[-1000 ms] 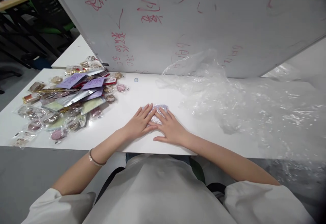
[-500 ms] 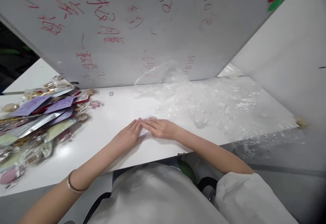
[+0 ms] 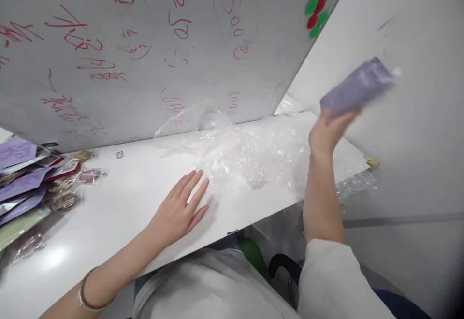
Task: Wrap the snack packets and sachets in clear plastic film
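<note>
While the right hand (image 3: 328, 133) is raised: its fingers are closed round the lower end of a purple, flat-sided packet (image 3: 357, 87), clear of the table; blur probably hides its exact grip.
Left hand (image 3: 176, 212): empty, fingers loosely spread, palm down; whether it touches the white, smooth-topped table (image 3: 126, 188) cannot be told.
Crumpled, clear plastic sheeting (image 3: 253, 159): between the hands, near the left fingertips; a careless sweep could snag it.
Packet risk: held by one end, it could tip or slip if the fingers loosen.
</note>
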`<state>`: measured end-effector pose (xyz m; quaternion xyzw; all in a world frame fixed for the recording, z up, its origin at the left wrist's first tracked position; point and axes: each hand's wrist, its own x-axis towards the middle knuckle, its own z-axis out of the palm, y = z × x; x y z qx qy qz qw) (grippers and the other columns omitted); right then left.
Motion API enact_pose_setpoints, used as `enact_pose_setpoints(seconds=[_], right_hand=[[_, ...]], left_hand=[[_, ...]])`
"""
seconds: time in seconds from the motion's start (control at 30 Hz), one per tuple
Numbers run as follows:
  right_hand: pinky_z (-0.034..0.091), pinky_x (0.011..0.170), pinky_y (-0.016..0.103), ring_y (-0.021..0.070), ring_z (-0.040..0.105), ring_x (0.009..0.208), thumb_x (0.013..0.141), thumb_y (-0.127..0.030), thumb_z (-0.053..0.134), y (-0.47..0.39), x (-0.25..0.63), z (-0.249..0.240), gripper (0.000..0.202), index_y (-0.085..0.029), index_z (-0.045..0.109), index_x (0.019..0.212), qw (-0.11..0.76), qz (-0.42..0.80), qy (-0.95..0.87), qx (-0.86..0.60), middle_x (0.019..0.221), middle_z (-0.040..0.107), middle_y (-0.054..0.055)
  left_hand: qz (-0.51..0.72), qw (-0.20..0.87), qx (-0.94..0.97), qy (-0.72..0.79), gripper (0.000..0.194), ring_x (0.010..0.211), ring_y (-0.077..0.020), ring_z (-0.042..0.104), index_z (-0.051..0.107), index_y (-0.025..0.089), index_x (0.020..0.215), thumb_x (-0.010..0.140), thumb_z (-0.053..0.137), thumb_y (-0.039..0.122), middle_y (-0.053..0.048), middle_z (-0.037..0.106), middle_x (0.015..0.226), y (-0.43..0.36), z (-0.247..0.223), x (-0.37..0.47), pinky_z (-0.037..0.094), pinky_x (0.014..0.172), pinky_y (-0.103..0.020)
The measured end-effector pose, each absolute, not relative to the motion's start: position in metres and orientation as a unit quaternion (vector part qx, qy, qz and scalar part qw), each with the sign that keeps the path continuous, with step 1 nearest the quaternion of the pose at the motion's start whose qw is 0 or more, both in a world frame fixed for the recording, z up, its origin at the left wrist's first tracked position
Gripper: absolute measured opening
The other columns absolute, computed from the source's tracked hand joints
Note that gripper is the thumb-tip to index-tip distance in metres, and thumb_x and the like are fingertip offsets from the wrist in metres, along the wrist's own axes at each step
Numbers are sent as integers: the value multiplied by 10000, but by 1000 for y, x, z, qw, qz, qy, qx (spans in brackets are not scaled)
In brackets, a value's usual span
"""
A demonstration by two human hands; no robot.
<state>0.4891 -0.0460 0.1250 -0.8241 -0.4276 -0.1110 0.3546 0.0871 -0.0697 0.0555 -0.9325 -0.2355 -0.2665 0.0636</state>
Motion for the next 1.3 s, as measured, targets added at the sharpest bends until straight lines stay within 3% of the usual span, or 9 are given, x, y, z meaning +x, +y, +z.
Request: enact_pose_setpoints(seconds=[0.1, 0.2, 0.43, 0.57, 0.8, 0.9, 1.03, 1.2, 1.3], right_hand=[[185, 1105, 666, 525, 268, 1409, 889, -393, 592, -10, 494, 142, 852, 114, 243, 1478, 243, -25, -394, -886, 1477, 262, 444], [292, 1106, 572, 410, 434, 1342, 891, -368, 586, 2, 445, 127, 606, -43, 489, 1393, 222, -8, -535, -815, 1409, 491, 279], [419, 975, 526, 375, 543, 1172, 650, -395, 827, 79, 327, 101, 860, -62, 495, 1370, 298, 57, -566, -767, 1271, 573, 240], [461, 861, 397, 227, 616, 890, 835, -346, 645, 92, 288, 115, 260, -138, 700, 981, 290, 204, -671, -651, 923, 665, 83], [457, 893, 352, 175, 583, 988, 959, -456, 515, 13, 220, 160, 249, -242, 641, 969, 346, 341, -828, -279, 1051, 623, 33], [477, 762, 317, 145, 597, 784, 965, -494, 490, 0, 213, 165, 293, -227, 612, 957, 328, 415, -806, -265, 876, 623, 16], [432, 657, 292, 155, 563, 719, 840, -553, 645, -9, 219, 142, 367, -230, 609, 1009, 184, 325, -866, -332, 860, 627, 19], [431, 762, 384, 251, 631, 815, 800, -368, 654, 11, 272, 83, 265, -186, 670, 992, -99, 35, -849, -518, 936, 681, 110], [425, 790, 468, 340, 650, 899, 834, -272, 559, 35, 315, 61, 216, -109, 702, 848, -99, -57, -755, -645, 892, 678, 228]], left_hand=[[-245, 53, -929, -273, 758, 1390, -379, 421, 122, 209, 1578, 959, 547, 310, -224, 425, 1495, -74, 49, 72, 477, 1049, -553], [-238, 37, -917, -319, 673, 1383, -369, 433, 195, 208, 1550, 965, 523, 256, -233, 404, 1501, -76, 48, 54, 501, 1020, -531], [-236, -54, -879, -411, 495, 1354, -330, 472, 324, 233, 1465, 989, 455, 276, -200, 371, 1527, -80, 45, 21, 516, 1001, -506], [-300, -99, -826, -466, 511, 1386, -290, 433, 310, 253, 1477, 993, 456, 324, -163, 402, 1504, -71, 45, -5, 470, 1061, -498], [-379, -215, -672, -599, 1050, 1516, -355, 122, 118, 205, 1569, 785, 708, 581, -183, 116, 1644, 1, 50, -70, 204, 1205, -521], [-370, -308, -603, -636, 1070, 1475, -357, 261, 125, 132, 1568, 776, 727, 526, -235, 226, 1605, 27, 47, -78, 299, 1151, -488], [-367, -377, -558, -641, 642, 1053, -278, 642, 567, 98, 1292, 741, 759, 364, -142, 694, 1108, 38, 46, -72, 480, 926, -392], [-426, -427, -523, -602, 182, 658, -128, 649, 635, 138, 866, 858, 623, 320, 0, 606, 723, 18, 55, -72, 537, 730, -287], [-497, -495, -451, -552, 175, 429, -82, 533, 586, 178, 928, 883, 606, 346, 88, 438, 569, -5, 57, -78, 506, 489, -225]])
